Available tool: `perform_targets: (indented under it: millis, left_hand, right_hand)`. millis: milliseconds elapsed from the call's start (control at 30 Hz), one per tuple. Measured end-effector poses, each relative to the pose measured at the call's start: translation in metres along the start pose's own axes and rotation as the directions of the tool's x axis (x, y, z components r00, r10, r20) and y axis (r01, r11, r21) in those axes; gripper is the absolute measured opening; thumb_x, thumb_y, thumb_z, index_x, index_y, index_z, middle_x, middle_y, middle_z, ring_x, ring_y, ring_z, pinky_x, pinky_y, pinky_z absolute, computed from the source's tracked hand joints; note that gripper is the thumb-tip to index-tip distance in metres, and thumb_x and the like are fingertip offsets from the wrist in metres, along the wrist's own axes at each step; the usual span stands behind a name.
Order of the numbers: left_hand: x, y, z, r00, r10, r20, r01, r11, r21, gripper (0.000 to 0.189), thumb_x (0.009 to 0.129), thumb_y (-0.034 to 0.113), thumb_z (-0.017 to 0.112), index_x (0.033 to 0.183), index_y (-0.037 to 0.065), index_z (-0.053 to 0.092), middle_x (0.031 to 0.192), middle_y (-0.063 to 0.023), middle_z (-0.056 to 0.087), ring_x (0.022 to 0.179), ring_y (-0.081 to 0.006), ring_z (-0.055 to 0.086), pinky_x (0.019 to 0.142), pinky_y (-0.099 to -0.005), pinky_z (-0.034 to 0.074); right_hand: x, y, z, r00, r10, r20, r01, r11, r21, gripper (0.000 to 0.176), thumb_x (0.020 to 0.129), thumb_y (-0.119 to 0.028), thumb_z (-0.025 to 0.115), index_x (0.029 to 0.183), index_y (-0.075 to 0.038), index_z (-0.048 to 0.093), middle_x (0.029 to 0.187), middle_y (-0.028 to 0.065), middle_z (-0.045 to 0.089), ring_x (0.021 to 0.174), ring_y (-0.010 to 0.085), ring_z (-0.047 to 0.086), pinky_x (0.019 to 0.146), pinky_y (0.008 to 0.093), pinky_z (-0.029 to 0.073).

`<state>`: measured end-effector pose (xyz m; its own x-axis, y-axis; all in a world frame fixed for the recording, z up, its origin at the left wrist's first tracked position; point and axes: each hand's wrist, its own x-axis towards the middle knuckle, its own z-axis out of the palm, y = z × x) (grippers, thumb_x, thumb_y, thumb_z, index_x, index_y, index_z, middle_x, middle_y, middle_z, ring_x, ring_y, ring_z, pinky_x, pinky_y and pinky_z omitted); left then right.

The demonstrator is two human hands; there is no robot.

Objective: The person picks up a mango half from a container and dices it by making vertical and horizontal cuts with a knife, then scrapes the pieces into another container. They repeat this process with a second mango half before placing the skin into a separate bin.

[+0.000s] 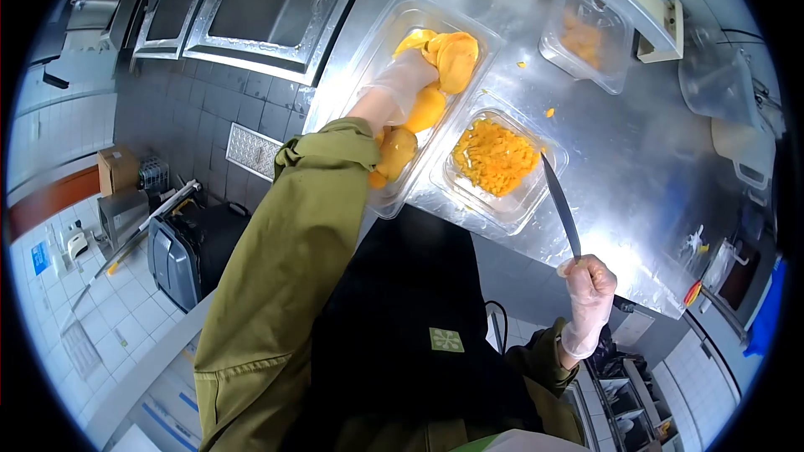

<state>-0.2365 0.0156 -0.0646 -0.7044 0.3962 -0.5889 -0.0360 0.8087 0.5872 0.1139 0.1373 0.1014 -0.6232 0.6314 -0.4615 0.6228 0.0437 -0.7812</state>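
Note:
My gloved left hand [405,85] is inside a long clear plastic tray [387,27], closed around peeled mango pieces [458,60]; its fingertips are partly hidden by the fruit. More mango pieces [397,152] lie in the near part of that tray, under and beside my wrist. In my gloved right hand [590,285], a knife [561,208] is gripped by its handle, the blade pointing away from me. The knife tip reaches the right edge of a smaller clear container [511,219]. Diced mango [496,156] is heaped inside this container.
A clear tub [584,38] with some orange pieces stands at the back right of the steel counter [641,176], beside a cream-coloured rack [645,4]. Small mango bits lie on the counter. Sinks [272,0] are at the upper left. A dark bin [197,247] stands on the floor.

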Motion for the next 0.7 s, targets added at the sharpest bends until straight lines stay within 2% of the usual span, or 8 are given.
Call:
perform_targets:
  millis: [67,133,267,433,500,633,700]
  left_hand:
    - [0.000,-0.001,0.002,0.997,0.072,0.019,-0.072,0.997,-0.038,0.048,0.068,0.015,0.069,0.113,0.005,0.054,0.107,-0.0127,0.060,0.103,-0.0242,0.055,0.085,-0.0302,0.043]
    - [0.007,-0.011,0.011,0.988,0.153,0.021,-0.151,0.985,-0.086,0.050,0.067,0.014,0.070,0.114,0.005,0.054,0.107,-0.0128,0.060,0.102,-0.0238,0.055,0.084,-0.0302,0.043]
    - [0.017,-0.020,0.027,0.977,0.208,-0.048,-0.211,0.975,-0.069,0.049,0.067,0.009,0.070,0.113,0.005,0.054,0.107,-0.0114,0.059,0.101,-0.0224,0.056,0.084,-0.0290,0.043]
    - [-0.010,-0.003,0.004,0.965,0.189,0.182,-0.119,0.934,-0.338,0.049,0.067,0.007,0.069,0.114,0.005,0.053,0.107,-0.0106,0.059,0.100,-0.0214,0.055,0.084,-0.0281,0.043]
    - [-0.008,-0.003,0.002,0.958,0.179,0.224,-0.079,0.916,-0.395,0.049,0.068,0.006,0.069,0.114,0.006,0.053,0.106,-0.0103,0.058,0.100,-0.0210,0.055,0.084,-0.0277,0.043]
    - [0.013,-0.022,0.007,0.966,0.140,0.218,-0.032,0.900,-0.435,0.052,0.069,0.003,0.067,0.118,0.005,0.050,0.107,-0.0092,0.056,0.100,-0.0188,0.054,0.084,-0.0269,0.043]
    - [0.006,-0.016,-0.001,0.975,0.120,0.188,-0.064,0.958,-0.278,0.067,0.067,0.008,0.068,0.128,0.006,0.041,0.111,-0.0113,0.056,0.103,-0.0193,0.053,0.085,-0.0266,0.043]
  right_hand:
    - [-0.003,0.001,-0.001,0.999,-0.040,-0.013,0.040,0.999,-0.007,0.007,0.075,-0.003,0.056,0.071,0.002,0.060,0.058,-0.0031,0.047,0.053,0.0030,0.037,0.048,0.0191,0.028]
    - [-0.006,-0.007,0.000,1.000,-0.011,-0.013,0.010,1.000,-0.013,0.007,0.074,-0.002,0.055,0.072,0.002,0.059,0.058,-0.0021,0.047,0.054,0.0036,0.038,0.049,0.0195,0.029]
    - [-0.007,-0.011,0.000,0.998,-0.058,0.002,0.058,0.998,0.010,0.007,0.074,-0.002,0.055,0.071,0.002,0.059,0.058,-0.0020,0.047,0.053,0.0037,0.038,0.048,0.0194,0.029]
    - [-0.009,-0.014,-0.002,0.995,-0.095,0.017,0.095,0.996,-0.003,0.007,0.075,-0.003,0.056,0.071,0.002,0.059,0.058,-0.0022,0.047,0.053,0.0034,0.038,0.049,0.0189,0.029]
    - [-0.010,-0.014,-0.003,0.995,-0.098,0.033,0.098,0.995,0.016,0.008,0.076,-0.003,0.056,0.070,0.002,0.059,0.058,-0.0022,0.047,0.053,0.0033,0.038,0.049,0.0189,0.029]
    - [-0.012,-0.013,-0.005,0.996,-0.088,0.034,0.088,0.996,0.017,0.010,0.076,-0.005,0.057,0.070,0.002,0.059,0.057,-0.0022,0.047,0.053,0.0038,0.038,0.048,0.0195,0.029]
    - [-0.012,-0.012,-0.008,0.995,-0.090,0.037,0.090,0.996,-0.011,0.011,0.077,-0.006,0.058,0.070,0.003,0.059,0.057,-0.0020,0.046,0.053,0.0041,0.038,0.047,0.0197,0.029]
